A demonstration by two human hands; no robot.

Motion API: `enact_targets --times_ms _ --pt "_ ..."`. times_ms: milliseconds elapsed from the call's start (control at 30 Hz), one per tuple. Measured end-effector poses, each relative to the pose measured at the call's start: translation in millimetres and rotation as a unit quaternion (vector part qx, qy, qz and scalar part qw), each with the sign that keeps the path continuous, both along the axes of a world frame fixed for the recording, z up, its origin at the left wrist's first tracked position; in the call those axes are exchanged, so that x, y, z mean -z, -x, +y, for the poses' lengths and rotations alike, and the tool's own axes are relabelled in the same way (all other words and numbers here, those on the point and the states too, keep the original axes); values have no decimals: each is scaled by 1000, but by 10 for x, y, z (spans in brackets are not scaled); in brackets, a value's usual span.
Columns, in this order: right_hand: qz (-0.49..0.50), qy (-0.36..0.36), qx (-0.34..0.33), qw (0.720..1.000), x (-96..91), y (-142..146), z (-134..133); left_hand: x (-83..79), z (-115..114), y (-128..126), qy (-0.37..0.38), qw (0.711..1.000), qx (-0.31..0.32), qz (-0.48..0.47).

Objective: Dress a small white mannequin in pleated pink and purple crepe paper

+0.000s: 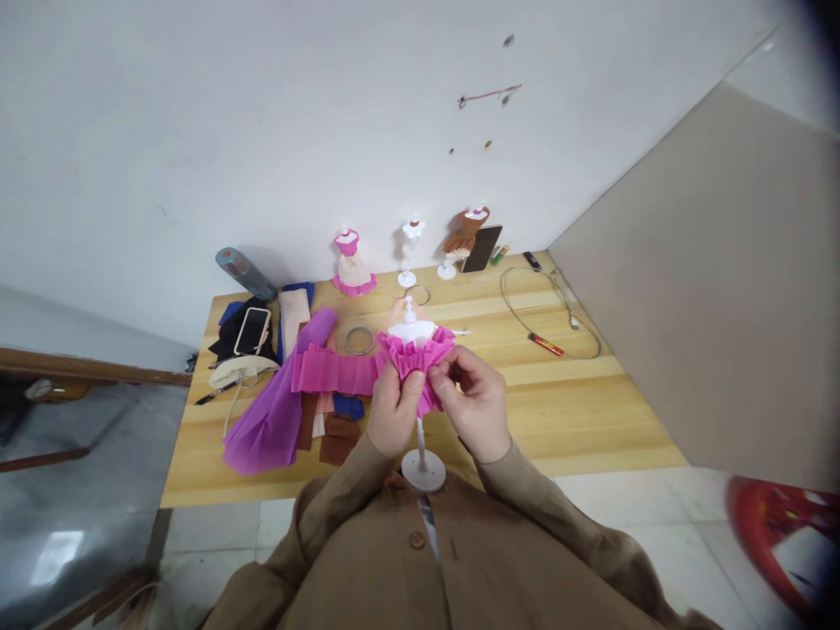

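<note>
A small white mannequin (411,329) on a thin rod and round white base (423,470) stands at the table's near edge. A pleated pink strip (341,371) wraps round its waist and trails off to the left. My left hand (392,413) is closed on the pink pleats at the mannequin's front. My right hand (476,404) pinches the same pleated strip from the right, fingers curled together. Both brown sleeves reach in from below.
On the wooden table (591,402) lie purple tulle (272,420), brown and blue fabric pieces (338,429), a phone (253,330), a grey ring (359,339), a cable (557,311), a teal cylinder (244,272). Three dressed mini mannequins (351,261) stand by the wall. A red stool (787,534) is at right.
</note>
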State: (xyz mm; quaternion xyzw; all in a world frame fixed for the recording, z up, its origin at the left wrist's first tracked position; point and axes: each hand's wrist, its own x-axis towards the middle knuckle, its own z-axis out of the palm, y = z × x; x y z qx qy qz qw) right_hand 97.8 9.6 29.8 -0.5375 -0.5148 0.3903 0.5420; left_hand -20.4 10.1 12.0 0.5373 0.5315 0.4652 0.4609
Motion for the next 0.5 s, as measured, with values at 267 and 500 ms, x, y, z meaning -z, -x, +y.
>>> enact_targets --times_ms 267,500 --pt "-18 -16 -19 1000 -46 -26 19 55 -6 1 17 999 -31 3" --pt "23 -7 0 1000 1 -14 35 76 5 31 13 1000 -13 -21"
